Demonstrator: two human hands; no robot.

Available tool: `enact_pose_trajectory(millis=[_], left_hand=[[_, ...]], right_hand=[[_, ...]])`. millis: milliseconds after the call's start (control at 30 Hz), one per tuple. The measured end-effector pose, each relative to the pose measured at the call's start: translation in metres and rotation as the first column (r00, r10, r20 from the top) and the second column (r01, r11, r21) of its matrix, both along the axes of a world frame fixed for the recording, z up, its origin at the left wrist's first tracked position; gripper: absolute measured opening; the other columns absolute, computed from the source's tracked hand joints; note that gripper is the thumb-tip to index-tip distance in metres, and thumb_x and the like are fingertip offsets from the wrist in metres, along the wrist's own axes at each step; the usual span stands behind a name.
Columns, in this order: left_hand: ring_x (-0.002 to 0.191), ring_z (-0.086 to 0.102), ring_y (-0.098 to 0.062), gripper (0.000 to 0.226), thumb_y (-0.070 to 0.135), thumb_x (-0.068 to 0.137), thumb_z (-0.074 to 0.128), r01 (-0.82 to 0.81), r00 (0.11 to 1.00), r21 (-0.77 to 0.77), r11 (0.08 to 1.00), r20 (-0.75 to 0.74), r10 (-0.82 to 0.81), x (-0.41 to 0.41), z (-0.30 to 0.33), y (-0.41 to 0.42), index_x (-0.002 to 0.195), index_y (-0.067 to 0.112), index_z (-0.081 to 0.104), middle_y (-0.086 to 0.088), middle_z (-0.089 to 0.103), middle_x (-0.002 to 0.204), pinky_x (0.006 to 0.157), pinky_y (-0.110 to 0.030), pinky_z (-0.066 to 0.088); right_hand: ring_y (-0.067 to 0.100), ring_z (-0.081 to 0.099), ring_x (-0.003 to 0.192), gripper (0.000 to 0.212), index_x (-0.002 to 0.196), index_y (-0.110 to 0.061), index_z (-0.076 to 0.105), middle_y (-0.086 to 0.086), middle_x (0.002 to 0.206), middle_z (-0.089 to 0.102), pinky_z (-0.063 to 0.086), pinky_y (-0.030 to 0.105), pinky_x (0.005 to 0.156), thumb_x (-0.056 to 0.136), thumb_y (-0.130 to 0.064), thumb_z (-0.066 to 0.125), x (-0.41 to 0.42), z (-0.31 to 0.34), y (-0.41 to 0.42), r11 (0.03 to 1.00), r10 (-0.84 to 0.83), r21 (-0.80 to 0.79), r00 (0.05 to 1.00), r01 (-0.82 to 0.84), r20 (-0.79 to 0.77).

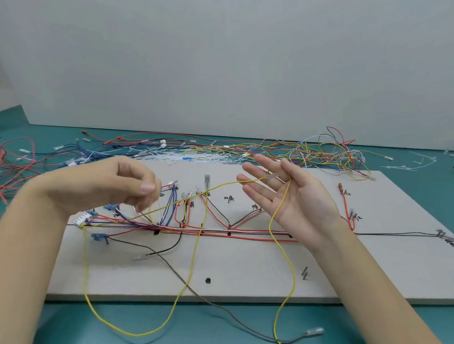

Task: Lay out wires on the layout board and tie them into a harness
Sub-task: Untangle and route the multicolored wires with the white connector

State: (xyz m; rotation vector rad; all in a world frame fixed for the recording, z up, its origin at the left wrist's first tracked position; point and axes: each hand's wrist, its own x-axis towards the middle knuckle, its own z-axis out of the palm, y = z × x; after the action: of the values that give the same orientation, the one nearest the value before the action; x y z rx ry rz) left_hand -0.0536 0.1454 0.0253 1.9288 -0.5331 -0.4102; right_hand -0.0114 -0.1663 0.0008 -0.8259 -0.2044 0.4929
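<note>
Both hands raised over the layout board [252, 263], a yellow wire [85, 260] strung between them.

The left hand [109, 184] has its fingers curled, pinching something too blurred to name; the right hand [288, 194] is spread wide, palm up, the yellow wire draped across it. That wire sags past the board's near edge onto the green counter [71, 341]. Red and white wires lie bundled along the board's middle; its near strip is mostly bare. A loose wire pile [312, 150] crowds the far edge.
</note>
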Motion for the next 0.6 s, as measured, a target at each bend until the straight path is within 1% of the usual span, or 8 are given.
enact_pose_trajectory(millis=[67, 133, 233, 300, 367, 433, 500, 600], left_hand=[[0.069, 0.05, -0.018, 0.043, 0.052, 0.065, 0.084, -0.071, 0.997, -0.051, 0.996, -0.013, 0.07, 0.003, 0.001, -0.006, 0.076, 0.014, 0.065, -0.007, 0.056, 0.075, 0.064, -0.02, 0.046], [0.08, 0.059, -0.017, 0.045, 0.049, 0.064, 0.084, -0.142, 0.989, -0.047, 0.989, -0.039, 0.14, 0.005, -0.002, -0.013, 0.094, 0.019, 0.069, -0.004, 0.067, 0.094, 0.067, -0.021, 0.05], [0.1, 0.065, -0.02, 0.038, 0.042, 0.081, 0.071, -0.026, 0.995, 0.071, 0.997, -0.092, 0.032, 0.006, -0.006, -0.026, 0.116, 0.027, 0.068, -0.004, 0.068, 0.119, 0.081, -0.026, 0.053], [0.088, 0.065, -0.022, 0.042, 0.045, 0.083, 0.07, 0.037, 0.984, 0.02, 0.999, -0.174, -0.033, 0.005, -0.008, -0.034, 0.118, 0.023, 0.067, -0.008, 0.07, 0.109, 0.079, -0.028, 0.052], [0.069, 0.055, -0.016, 0.048, 0.051, 0.081, 0.07, 0.005, 0.979, -0.047, 0.999, -0.203, -0.014, 0.008, -0.01, -0.043, 0.117, 0.02, 0.068, -0.005, 0.067, 0.085, 0.064, -0.024, 0.048], [0.055, 0.041, -0.01, 0.046, 0.052, 0.082, 0.065, -0.061, 0.981, -0.066, 0.996, -0.187, 0.047, 0.011, -0.016, -0.053, 0.113, 0.019, 0.07, 0.002, 0.051, 0.068, 0.05, -0.02, 0.036], [0.049, 0.03, -0.007, 0.046, 0.057, 0.08, 0.064, -0.114, 0.981, -0.063, 0.991, -0.164, 0.103, 0.014, -0.022, -0.063, 0.106, 0.019, 0.072, 0.007, 0.042, 0.063, 0.043, -0.016, 0.026], [0.048, 0.024, -0.009, 0.046, 0.059, 0.075, 0.068, -0.129, 0.985, -0.085, 0.988, -0.123, 0.118, 0.016, -0.024, -0.073, 0.104, 0.024, 0.073, 0.01, 0.043, 0.062, 0.042, -0.016, 0.02]], right_hand=[[0.039, 0.064, 0.109, 0.041, 0.111, 0.0, 0.07, 0.022, 0.12, 0.066, 0.058, 0.04, 0.083, 0.098, -0.028, 0.043, 0.0, 0.001, 0.0, 1.0, 0.007, 0.008, 1.0, -0.007, 0.006], [0.038, 0.065, 0.109, 0.042, 0.109, -0.001, 0.071, 0.021, 0.12, 0.066, 0.058, 0.039, 0.082, 0.099, -0.029, 0.041, -0.001, 0.002, 0.0, 1.0, 0.011, 0.009, 1.0, -0.011, 0.01], [0.036, 0.066, 0.108, 0.043, 0.107, -0.001, 0.072, 0.021, 0.12, 0.066, 0.058, 0.036, 0.082, 0.1, -0.029, 0.04, -0.003, 0.004, 0.002, 1.0, 0.013, -0.003, 1.0, -0.013, 0.016], [0.034, 0.067, 0.106, 0.044, 0.105, 0.0, 0.073, 0.02, 0.119, 0.066, 0.059, 0.032, 0.077, 0.101, -0.028, 0.039, -0.005, 0.005, 0.003, 1.0, 0.012, -0.012, 1.0, -0.012, 0.012], [0.032, 0.068, 0.105, 0.044, 0.105, 0.001, 0.073, 0.019, 0.119, 0.067, 0.06, 0.028, 0.07, 0.101, -0.028, 0.04, -0.006, 0.006, 0.003, 1.0, 0.017, -0.026, 1.0, -0.016, 0.012], [0.03, 0.068, 0.105, 0.042, 0.106, 0.0, 0.072, 0.018, 0.118, 0.067, 0.059, 0.028, 0.067, 0.1, -0.028, 0.041, -0.007, 0.006, 0.003, 0.999, 0.023, -0.05, 0.999, -0.021, 0.024], [0.027, 0.068, 0.102, 0.04, 0.103, -0.005, 0.074, 0.013, 0.114, 0.069, 0.058, 0.03, 0.066, 0.099, -0.03, 0.044, -0.006, 0.004, 0.002, 0.993, 0.003, -0.115, 0.999, 0.002, 0.048], [0.019, 0.068, 0.085, 0.037, 0.094, -0.013, 0.077, 0.003, 0.095, 0.069, 0.055, 0.029, 0.06, 0.099, -0.032, 0.046, -0.004, 0.0, 0.001, 0.961, -0.072, -0.262, 0.994, 0.091, 0.082]])
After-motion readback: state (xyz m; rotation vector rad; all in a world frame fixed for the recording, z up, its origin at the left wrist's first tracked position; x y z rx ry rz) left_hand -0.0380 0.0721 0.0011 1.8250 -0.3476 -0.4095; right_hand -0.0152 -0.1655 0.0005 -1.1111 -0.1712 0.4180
